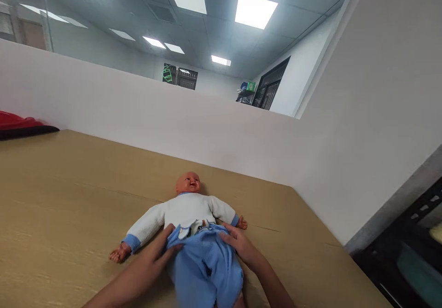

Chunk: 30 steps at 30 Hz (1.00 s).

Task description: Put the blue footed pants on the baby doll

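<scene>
A baby doll point(189, 206) lies on its back on the brown tabletop, head away from me and arms spread wide. It wears a white fleecy top with blue cuffs. Blue trousers point(207, 266) cover its legs up to the waist. My left hand point(162, 248) pinches the waistband on the left side, thumb and fingers closed on the cloth. On the other side my right hand point(240, 243) grips the waistband, its fingers partly hidden by fabric. Between my hands a patterned white edge of cloth shows at the waist. The doll's feet are out of view.
Brown board point(86, 197) covers the table, with seams across it. A white wall point(155, 119) with a window above runs along the back. A red and black item point(24, 126) rests at the far left. Dark metal shelving point(407, 239) stands at the right.
</scene>
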Available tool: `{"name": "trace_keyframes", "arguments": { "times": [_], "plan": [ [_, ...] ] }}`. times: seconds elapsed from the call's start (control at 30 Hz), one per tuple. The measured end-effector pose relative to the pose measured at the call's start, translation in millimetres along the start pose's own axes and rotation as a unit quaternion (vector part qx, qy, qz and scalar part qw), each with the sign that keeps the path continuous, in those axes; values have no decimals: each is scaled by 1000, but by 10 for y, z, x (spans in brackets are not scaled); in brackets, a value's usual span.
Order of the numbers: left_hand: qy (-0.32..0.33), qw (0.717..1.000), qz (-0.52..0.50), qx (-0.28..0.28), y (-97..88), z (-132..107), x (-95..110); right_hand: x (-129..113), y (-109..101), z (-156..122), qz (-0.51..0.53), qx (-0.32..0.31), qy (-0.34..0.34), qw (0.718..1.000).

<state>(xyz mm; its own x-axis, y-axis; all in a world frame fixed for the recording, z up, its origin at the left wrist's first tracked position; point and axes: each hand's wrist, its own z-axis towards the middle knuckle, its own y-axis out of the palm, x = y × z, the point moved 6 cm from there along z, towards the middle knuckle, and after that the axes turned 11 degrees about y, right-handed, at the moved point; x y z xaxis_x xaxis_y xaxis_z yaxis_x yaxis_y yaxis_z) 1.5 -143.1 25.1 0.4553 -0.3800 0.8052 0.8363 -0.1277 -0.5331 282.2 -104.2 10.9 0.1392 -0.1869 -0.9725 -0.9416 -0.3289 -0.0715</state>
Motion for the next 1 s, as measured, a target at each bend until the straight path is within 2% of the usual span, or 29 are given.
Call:
{"name": "trace_keyframes", "arguments": {
  "times": [0.07,0.13,0.2,0.3,0.4,0.6,0.73,0.87,1.0],
  "plan": [
    [-49,999,-4,3,-46,46,-95,23,-13,51,-2,10,-2,1000],
    [-60,998,-6,9,-85,111,-110,13,-41,124,-2,43,-21,999],
    [-38,999,-2,28,-136,177,-73,-32,-56,197,-7,83,-48,995],
    [30,997,23,63,-224,255,5,-112,-15,289,-34,126,-86,988],
    [68,995,44,63,-258,318,-25,-133,80,395,-68,146,-103,982],
    [-2,998,-12,62,-281,501,-324,-130,204,645,-101,139,-114,979],
    [-40,997,-29,66,-300,601,-405,-240,115,656,-114,192,-143,964],
    [18,998,-54,35,-278,626,-346,-306,58,601,-112,235,-166,951],
    [86,992,-48,85,-321,615,-323,-268,60,644,-97,237,-156,954]
  ]
}}
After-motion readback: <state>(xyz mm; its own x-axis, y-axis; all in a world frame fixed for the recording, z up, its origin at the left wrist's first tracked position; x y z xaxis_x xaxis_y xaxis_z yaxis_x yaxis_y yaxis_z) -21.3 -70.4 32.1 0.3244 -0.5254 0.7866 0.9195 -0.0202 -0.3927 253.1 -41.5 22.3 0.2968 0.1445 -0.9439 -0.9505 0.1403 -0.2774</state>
